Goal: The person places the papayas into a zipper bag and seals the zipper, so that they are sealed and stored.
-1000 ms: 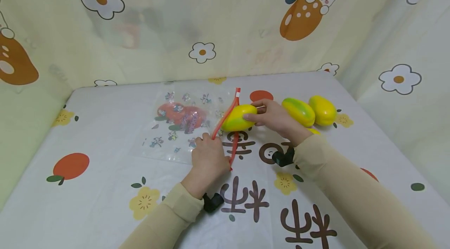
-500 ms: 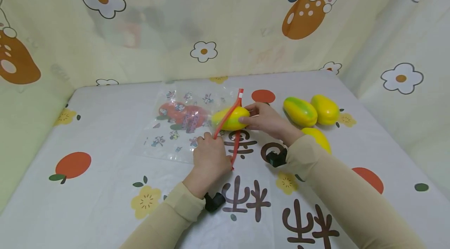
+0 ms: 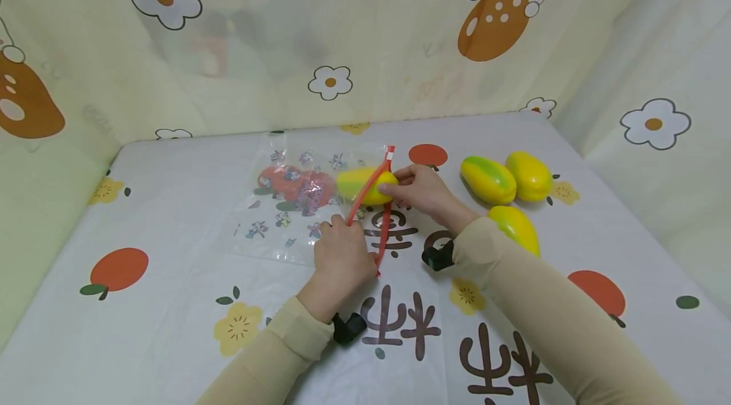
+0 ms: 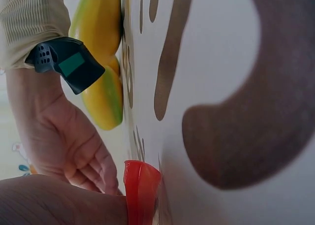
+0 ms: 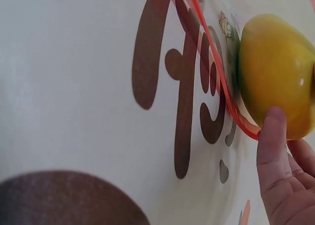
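Observation:
A clear zip bag (image 3: 285, 233) printed with small cartoon figures lies flat, its red zip edge (image 3: 383, 240) facing right. My left hand (image 3: 344, 259) grips the near part of that edge, and the mouth stands parted. My right hand (image 3: 425, 192) holds a smooth yellow-green mango (image 5: 275, 72) by its right end, thumb in front and fingers behind. Most of the mango is inside the mouth, its left part seen through the film. In the left wrist view, the red zip end (image 4: 140, 188) shows beside my left hand; its fingertips are hidden.
Three more mangoes lie to the right: a green-streaked one (image 3: 488, 179), one behind it (image 3: 529, 176), and one (image 3: 516, 228) partly covered by my right sleeve. The printed tablecloth (image 3: 171, 322) meets a patterned curtain (image 3: 257, 87) at the back.
My right hand has moved left, carrying the mango from the bag's mouth further inside. The left hand keeps its grip on the zip edge. More of the near loose mango shows.

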Available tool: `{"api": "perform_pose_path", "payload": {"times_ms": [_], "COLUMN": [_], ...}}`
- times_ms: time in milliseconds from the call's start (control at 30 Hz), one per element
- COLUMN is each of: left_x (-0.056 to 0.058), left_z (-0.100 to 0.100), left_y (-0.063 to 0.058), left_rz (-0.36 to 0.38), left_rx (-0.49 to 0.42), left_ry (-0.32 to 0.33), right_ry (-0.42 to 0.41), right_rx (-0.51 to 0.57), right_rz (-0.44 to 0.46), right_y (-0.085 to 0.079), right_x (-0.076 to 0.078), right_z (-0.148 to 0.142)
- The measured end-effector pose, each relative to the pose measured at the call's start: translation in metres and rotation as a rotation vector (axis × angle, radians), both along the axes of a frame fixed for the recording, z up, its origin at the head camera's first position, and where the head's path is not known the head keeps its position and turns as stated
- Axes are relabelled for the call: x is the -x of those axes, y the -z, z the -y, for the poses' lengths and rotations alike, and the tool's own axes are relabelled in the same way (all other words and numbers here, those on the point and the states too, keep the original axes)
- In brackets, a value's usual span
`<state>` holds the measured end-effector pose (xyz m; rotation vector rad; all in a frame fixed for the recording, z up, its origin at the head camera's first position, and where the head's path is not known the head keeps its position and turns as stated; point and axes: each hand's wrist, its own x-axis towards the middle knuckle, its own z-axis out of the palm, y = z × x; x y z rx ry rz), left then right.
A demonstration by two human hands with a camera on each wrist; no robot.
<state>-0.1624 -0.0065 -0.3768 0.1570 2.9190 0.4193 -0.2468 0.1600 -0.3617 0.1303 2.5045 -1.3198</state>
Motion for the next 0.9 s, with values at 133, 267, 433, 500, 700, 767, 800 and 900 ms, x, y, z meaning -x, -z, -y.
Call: {"api": "perform_pose_path", "payload": {"times_ms": [133, 267, 433, 500, 700, 767, 800, 900], "left_x": [0.0, 0.0, -0.001, -0.001, -0.001, -0.001, -0.001, -0.001], "left_z": [0.0, 0.0, -0.001, -0.001, 0.0, 0.0, -0.001, -0.001], "left_y": [-0.001, -0.001, -0.001, -0.001, -0.002, -0.001, -0.001, 0.001], "left_rz": [0.002, -0.003, -0.005, -0.003, 0.002, 0.002, 0.001, 0.002], "left_rx": [0.007, 0.017, 0.013, 0.004, -0.014, -0.013, -0.012, -0.009], "left_ry": [-0.001, -0.003, -0.006, -0.006, -0.006, -0.006, -0.006, -0.01], "right_ry": [0.019, 0.04, 0.051, 0.034, -0.017, -0.022, -0.023, -0.028], "right_rx": [-0.003, 0.012, 0.03, 0.05, 0.079, 0.073, 0.071, 0.059], "right_rz": [-0.014, -0.038, -0.038, -0.037, -0.02, -0.012, -0.01, -0.005], "right_y": [0.0, 0.001, 0.003, 0.004, 0.001, 0.0, 0.0, -0.002], "right_x": [0.001, 0.003, 0.004, 0.003, 0.001, 0.0, -0.001, -0.002], "right_z": [0.003, 0.007, 0.011, 0.012, 0.008, 0.006, 0.005, 0.004]}}
